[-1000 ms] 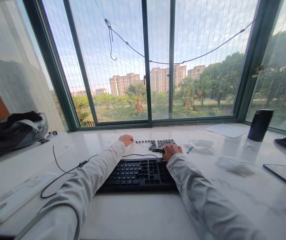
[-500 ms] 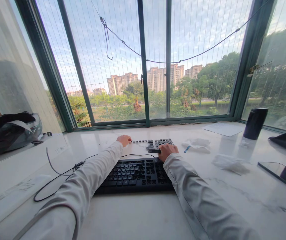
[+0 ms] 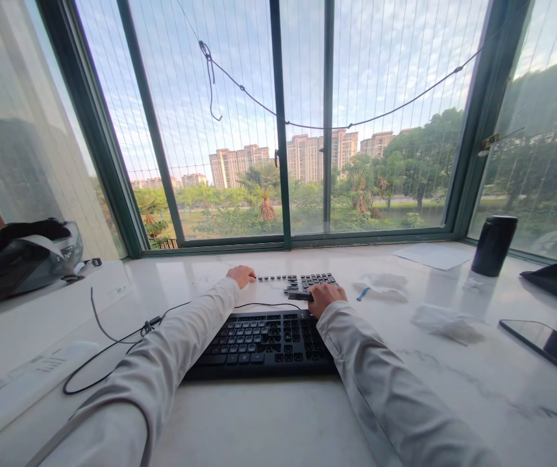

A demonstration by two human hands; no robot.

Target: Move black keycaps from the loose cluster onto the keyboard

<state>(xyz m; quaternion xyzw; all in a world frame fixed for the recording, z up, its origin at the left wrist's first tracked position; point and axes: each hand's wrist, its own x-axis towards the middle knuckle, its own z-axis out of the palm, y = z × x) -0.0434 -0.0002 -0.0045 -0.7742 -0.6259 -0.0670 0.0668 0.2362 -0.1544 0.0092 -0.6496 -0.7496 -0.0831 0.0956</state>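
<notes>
- I see loose black keycaps (image 3: 302, 281) laid out on the white marble sill (image 3: 269, 421), some in a thin row, others bunched in a denser block; they are small, dark and square, just beyond both my hands.
- My right hand (image 3: 326, 298) is curled over a long, flat black piece (image 3: 300, 296) (a bar-shaped keycap, as far as I can make out) at the near edge of that block, gripping it with fingers bent.
- My left hand (image 3: 241, 275) rests loosely curled on the sill at the left end of the thin row; whether it pinches a cap I cannot tell.
- Nearer than both hands lies a black keyboard (image 3: 263, 340), with my white sleeves crossing its two ends.
- Its thin cable (image 3: 113, 337) loops away to the left of the left hand.
- To the right of the right hand lie a crumpled white wipe (image 3: 382, 283) and another one (image 3: 446, 322) a bit nearer me.
- Farther right stand a dark cylinder-shaped cup (image 3: 493, 245) and a flat dark phone (image 3: 548, 342), well apart from the hands.
- Far left sits a dark bag (image 3: 20, 256).
</notes>
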